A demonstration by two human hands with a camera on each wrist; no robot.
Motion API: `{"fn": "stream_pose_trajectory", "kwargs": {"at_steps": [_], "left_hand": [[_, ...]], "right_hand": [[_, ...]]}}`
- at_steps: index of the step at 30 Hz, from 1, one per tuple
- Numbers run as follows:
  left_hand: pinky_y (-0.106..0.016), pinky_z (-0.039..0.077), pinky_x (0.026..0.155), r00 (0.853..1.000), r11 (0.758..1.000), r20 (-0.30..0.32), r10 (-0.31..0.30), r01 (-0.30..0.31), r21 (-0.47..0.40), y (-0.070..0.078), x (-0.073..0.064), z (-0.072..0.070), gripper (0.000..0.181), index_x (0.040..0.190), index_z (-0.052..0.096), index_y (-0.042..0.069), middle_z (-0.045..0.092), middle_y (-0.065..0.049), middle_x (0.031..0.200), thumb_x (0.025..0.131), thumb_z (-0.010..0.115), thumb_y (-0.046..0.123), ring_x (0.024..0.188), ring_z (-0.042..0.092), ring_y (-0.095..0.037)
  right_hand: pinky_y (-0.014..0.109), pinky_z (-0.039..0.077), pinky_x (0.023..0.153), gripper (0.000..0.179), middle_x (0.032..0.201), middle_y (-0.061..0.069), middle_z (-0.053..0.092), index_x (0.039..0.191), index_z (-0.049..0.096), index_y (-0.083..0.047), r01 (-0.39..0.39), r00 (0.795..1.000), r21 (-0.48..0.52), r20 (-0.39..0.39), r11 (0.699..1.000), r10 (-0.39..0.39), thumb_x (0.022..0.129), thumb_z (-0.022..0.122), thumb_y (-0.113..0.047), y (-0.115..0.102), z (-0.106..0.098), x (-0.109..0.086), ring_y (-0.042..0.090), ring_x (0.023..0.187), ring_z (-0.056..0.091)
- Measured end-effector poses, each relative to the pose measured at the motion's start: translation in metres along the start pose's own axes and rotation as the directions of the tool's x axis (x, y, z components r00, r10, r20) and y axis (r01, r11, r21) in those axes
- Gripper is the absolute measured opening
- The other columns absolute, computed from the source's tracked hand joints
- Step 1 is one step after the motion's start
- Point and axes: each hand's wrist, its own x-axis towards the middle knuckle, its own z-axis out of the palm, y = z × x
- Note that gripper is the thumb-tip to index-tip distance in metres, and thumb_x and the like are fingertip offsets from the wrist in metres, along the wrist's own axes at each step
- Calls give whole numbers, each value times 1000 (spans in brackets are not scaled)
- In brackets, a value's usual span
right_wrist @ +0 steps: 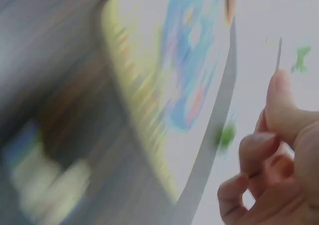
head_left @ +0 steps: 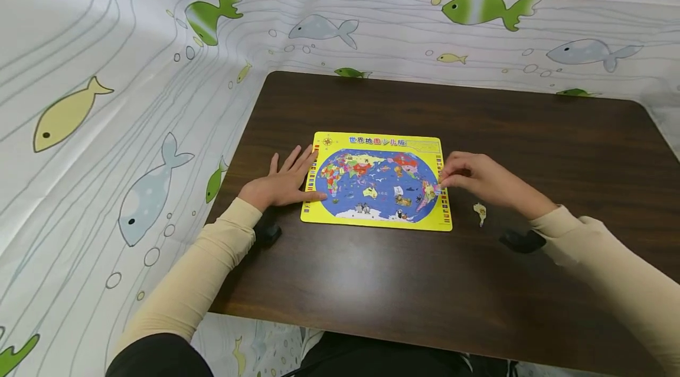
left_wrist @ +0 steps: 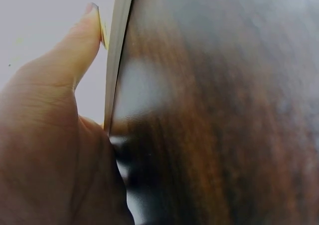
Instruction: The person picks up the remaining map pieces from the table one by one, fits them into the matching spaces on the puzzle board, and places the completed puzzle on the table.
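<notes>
A yellow-bordered world map puzzle board [head_left: 375, 222] lies flat on the table, with a blue oval map full of coloured continents. My left hand [head_left: 285, 183] rests on its left edge, fingers spread and thumb reaching onto the blue. In the left wrist view the thumb [left_wrist: 82, 43] lies along the board's edge. Over the right border, my right hand [head_left: 473, 175] pinches a small thin puzzle piece [right_wrist: 279, 53], seen edge-on in the right wrist view. Its fingertips are right beside the South America part of the map. A cream loose puzzle piece [head_left: 480, 213] lies on the table below that hand.
The dark wooden table [head_left: 361, 288] carries the board near its middle. White fabric with fish drawings [head_left: 404, 17] hangs behind and to the left of the table. Dark small devices [head_left: 523, 241] sit under the wrists.
</notes>
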Motion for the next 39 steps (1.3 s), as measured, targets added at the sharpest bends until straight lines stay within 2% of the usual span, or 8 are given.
{"fn": "stream_pose_trajectory", "kwargs": {"at_steps": [4,7,15,20,24,32,39], "left_hand": [[-63,-13,113,1000,1000,-5,-27,27,-7,-3,0,2,109,153,-14,28,-19,6,160,76,41,83,148,-20,-22],[-63,-14,113,1000,1000,-6,-19,19,-11,-3,2,2,110,153,-13,28,-19,7,161,75,42,84,148,-20,-22],[-62,-15,113,1000,1000,-5,-17,17,4,-1,4,-1,109,152,-14,28,-19,6,161,77,41,83,148,-20,-22],[-62,-14,113,1000,1000,6,2,-2,-1,-2,3,2,107,152,-14,27,-20,7,160,78,39,83,148,-21,-21],[-62,-14,113,1000,1000,5,-8,8,0,-2,2,3,106,152,-15,29,-21,8,160,78,39,83,148,-21,-20],[-62,-15,113,1000,1000,10,6,-6,4,-2,1,4,105,152,-16,27,-21,7,160,81,39,81,148,-22,-21],[-62,-15,113,1000,1000,8,-2,2,5,-4,0,2,105,152,-15,28,-20,7,160,80,39,81,148,-21,-21]], "right_hand": [[25,44,67,6,89,-4,58,92,71,-22,24,997,-3,78,1000,-24,87,68,-24,-40,21,50,14,78,51],[27,45,68,11,92,-2,61,94,71,-18,39,991,-20,129,999,-36,88,66,-25,-58,41,79,15,78,52],[26,49,69,13,89,-2,67,95,71,-15,43,972,10,229,999,-44,90,64,-24,-83,90,127,15,74,56],[24,50,68,11,85,-4,66,92,71,-16,30,969,-4,245,1000,-28,88,66,-26,-87,106,138,15,73,57],[24,49,65,12,83,-4,66,92,71,-17,9,971,-5,237,1000,-7,88,66,-27,-90,114,141,15,71,57],[25,45,55,13,76,-3,65,89,71,-18,-20,968,-56,247,998,34,89,65,-29,-95,116,142,16,61,56],[26,46,58,10,78,-2,64,88,69,-18,29,965,-65,261,998,-11,89,65,-28,-95,115,144,16,62,56]]}}
